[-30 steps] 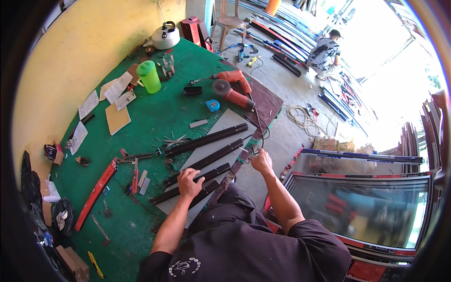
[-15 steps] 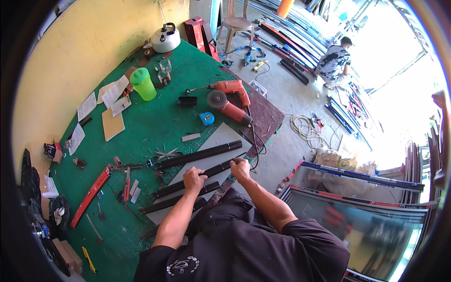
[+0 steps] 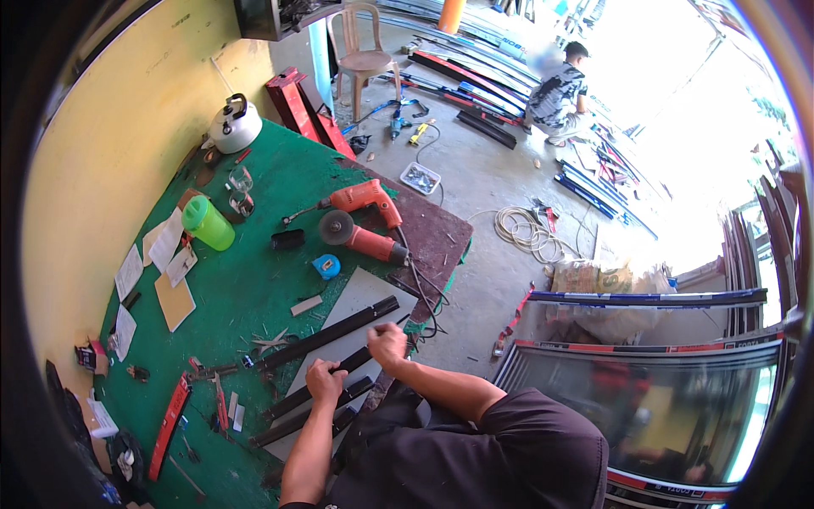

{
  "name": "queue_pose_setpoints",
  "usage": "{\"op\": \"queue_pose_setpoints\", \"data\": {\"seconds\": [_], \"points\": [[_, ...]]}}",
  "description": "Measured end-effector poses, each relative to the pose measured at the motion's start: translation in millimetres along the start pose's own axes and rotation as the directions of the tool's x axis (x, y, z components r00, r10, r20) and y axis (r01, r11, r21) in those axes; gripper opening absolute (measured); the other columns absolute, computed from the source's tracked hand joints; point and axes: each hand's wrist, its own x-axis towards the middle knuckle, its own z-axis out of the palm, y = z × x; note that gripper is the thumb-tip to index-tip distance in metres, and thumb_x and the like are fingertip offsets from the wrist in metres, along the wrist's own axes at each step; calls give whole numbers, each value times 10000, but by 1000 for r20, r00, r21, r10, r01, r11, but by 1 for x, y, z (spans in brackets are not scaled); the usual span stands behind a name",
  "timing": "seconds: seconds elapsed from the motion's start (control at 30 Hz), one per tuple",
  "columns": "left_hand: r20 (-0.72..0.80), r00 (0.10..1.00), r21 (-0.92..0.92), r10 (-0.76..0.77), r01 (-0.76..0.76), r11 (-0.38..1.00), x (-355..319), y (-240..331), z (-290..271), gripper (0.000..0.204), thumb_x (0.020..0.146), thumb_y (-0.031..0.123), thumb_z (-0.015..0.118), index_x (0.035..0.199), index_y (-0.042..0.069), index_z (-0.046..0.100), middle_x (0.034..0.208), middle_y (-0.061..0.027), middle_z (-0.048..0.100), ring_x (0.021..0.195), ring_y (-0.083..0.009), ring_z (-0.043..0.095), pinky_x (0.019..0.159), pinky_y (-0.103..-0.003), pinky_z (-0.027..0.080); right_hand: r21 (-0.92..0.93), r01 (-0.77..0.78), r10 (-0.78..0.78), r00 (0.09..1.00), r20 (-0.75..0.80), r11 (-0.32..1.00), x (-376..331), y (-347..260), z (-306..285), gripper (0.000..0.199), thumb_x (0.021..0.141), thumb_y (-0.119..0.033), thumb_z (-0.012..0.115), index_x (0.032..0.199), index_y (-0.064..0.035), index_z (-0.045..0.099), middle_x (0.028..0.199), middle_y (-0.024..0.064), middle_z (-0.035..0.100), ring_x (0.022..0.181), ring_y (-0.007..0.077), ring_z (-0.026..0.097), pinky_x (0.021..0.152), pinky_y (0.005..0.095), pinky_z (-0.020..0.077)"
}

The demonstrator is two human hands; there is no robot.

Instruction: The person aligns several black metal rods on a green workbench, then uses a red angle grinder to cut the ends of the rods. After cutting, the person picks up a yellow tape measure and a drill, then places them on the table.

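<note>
While gripping same dark metal bar (image 3: 339, 371) on grey sheet (image 3: 360, 297) atop green table (image 3: 254, 280): left hand (image 3: 325, 381) fisted round it, right hand (image 3: 387, 343) clamped further up, w/ more bars alongside.

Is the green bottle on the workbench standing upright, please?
No, the green bottle lies on its side on the green bench, near two glasses.

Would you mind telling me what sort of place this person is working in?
Most likely an aluminium window-frame workshop: dark metal profiles lie on a green workbench beside an orange angle grinder, and a framed glass panel stands nearby.
</note>
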Motion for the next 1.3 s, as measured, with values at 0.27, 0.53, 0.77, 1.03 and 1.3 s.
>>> {"op": "queue_pose_setpoints", "data": {"seconds": [0.27,0.53,0.77,1.03,1.3], "points": [[70,991,-106,-118,125,987,1,-9,5,324,596,144,943,884,70,814,907,-92,721,929,-358,667,867,-485,521,-350,760,-350,588,729,548,-7,-39,10,151,815,-146,740,885,-17,778,1007,231,770,958,388,765,787,487,630],[30,998,-95,-63,65,993,1,-11,6,285,602,146,937,846,75,808,882,-81,713,898,-333,674,890,-463,509,-321,897,-483,436,759,304,-1,-14,24,154,870,-187,707,871,-38,748,925,161,761,885,358,756,729,484,607],[-36,999,-75,36,-39,996,-4,-9,3,279,622,145,941,860,87,810,913,-89,720,901,-352,662,861,-474,503,-442,860,-418,510,752,254,9,-14,-40,191,848,-192,713,979,-56,731,889,105,733,941,307,758,759,440,630],[-11,999,-17,51,-51,999,1,3,-7,306,625,143,951,899,91,826,919,-98,719,923,-360,664,855,-476,525,-498,512,-243,826,508,700,16,16,-49,400,957,-335,661,1167,-3,731,1159,272,704,1167,454,665,1013,507,536],[25,1000,-1,7,-7,1000,-2,3,-7,325,624,178,964,914,114,834,947,-91,721,934,-359,666,843,-464,538,-547,581,-382,812,440,603,1,24,-66,218,942,-222,632,1004,-81,786,1062,160,738,1040,365,729,855,516,590]]}}
